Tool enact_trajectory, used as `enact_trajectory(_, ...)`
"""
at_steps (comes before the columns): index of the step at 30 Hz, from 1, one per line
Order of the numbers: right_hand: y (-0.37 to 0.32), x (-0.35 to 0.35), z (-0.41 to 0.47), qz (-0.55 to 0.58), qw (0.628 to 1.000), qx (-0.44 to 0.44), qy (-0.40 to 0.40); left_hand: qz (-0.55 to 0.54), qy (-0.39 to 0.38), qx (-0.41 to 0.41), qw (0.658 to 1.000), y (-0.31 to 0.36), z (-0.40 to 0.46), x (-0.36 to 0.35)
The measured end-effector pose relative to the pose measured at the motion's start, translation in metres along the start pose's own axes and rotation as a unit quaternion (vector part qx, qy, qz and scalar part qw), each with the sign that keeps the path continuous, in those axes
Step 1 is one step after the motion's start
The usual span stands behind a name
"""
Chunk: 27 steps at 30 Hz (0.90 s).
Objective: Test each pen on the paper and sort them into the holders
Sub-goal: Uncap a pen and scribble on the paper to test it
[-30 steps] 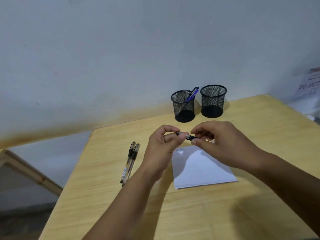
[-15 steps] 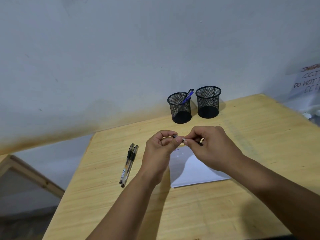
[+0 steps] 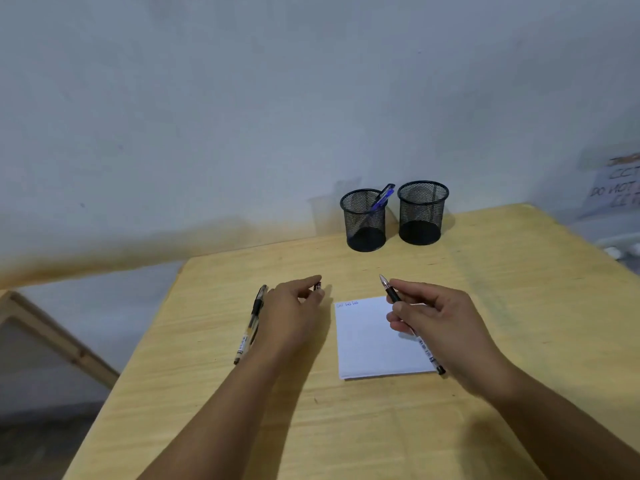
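Nearby, right hand (image 3: 446, 327) grips uncapped black pen (image 3: 408, 323), tip raised over the paper (image 3: 374, 341). Left hand (image 3: 294, 313) pinches its cap (image 3: 317, 286) beside two waiting pens (image 3: 251, 323). Testing step; next, lower tip and scribble. Beyond: left holder (image 3: 363, 220) has blue pen (image 3: 382, 197), right holder (image 3: 421, 213) looks empty.

A wall notice (image 3: 618, 187) at the right edge reads partly "DO NOT"; the rest is blurred.
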State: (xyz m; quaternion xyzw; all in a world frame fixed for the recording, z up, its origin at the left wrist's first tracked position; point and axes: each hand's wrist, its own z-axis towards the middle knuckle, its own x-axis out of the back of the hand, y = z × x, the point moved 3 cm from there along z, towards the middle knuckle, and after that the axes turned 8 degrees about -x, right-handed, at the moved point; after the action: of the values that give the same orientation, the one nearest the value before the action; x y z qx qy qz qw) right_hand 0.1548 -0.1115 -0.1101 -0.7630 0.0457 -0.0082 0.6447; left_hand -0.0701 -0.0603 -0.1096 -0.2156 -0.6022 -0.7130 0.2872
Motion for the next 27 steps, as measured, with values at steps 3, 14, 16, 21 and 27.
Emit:
enact_trajectory(3,0.001,0.000,-0.004,0.028,1.000,0.004,0.010,0.117,-0.005,-0.040,0.992,-0.004,0.003,-0.005)
enact_trajectory(14,0.005,0.004,-0.018,-0.035,0.997,0.060,0.026,0.213,0.043,-0.165,0.962,0.003,-0.007,-0.017)
enact_trajectory(16,0.006,0.003,-0.019,-0.040,0.997,0.066,0.027,0.191,0.050,-0.192,0.961,0.007,-0.022,-0.019)
enact_trajectory(21,0.011,0.003,-0.020,-0.052,0.996,0.072,0.033,0.139,0.044,-0.201,0.969,0.014,-0.051,-0.018)
enact_trajectory(27,0.020,0.006,-0.018,-0.068,0.994,0.048,0.073,0.147,0.005,-0.207,0.967,0.020,-0.076,-0.027)
